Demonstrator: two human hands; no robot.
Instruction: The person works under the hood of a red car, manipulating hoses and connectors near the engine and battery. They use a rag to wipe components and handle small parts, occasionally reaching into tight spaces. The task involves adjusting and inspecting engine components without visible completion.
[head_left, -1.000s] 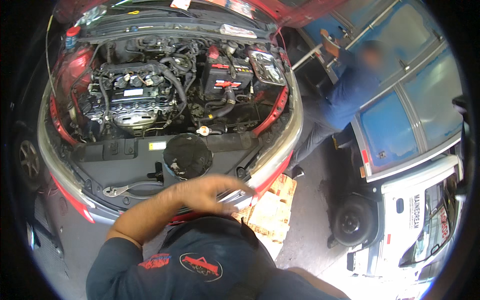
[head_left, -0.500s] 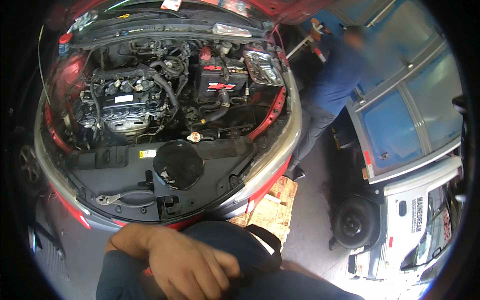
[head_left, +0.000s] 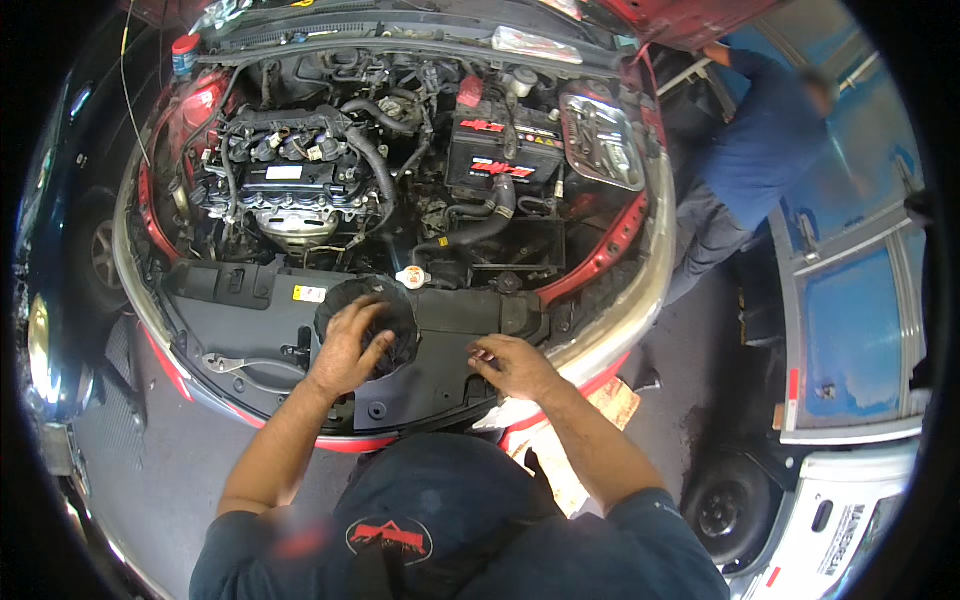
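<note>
My left hand [head_left: 350, 340] rests with spread fingers on or just over a dark round crumpled object [head_left: 395, 320] lying on the black front cover [head_left: 455, 375] of the open engine bay. To its right, my right hand [head_left: 505, 362] is raised with loosely curled fingers apart and nothing visible in them. Large pliers [head_left: 230, 365] lie left of my left hand, partly hidden by it or the cover. Behind are the engine [head_left: 285, 180], a white cap [head_left: 410, 276] and the black battery [head_left: 500, 150].
A tool tray [head_left: 600, 140] sits beside the battery; a red-lidded jar [head_left: 185, 55] stands at back left. A co-worker [head_left: 755, 150] bends by a blue-and-silver truck body [head_left: 845, 335] at right. A dark car [head_left: 45, 330] stands at left, wooden pallet pieces [head_left: 610, 410] below the bumper.
My hands have risen from near my body onto and over the front of the engine bay, the left reaching the dark round object. My view has shifted, moving the car rightward in frame.
</note>
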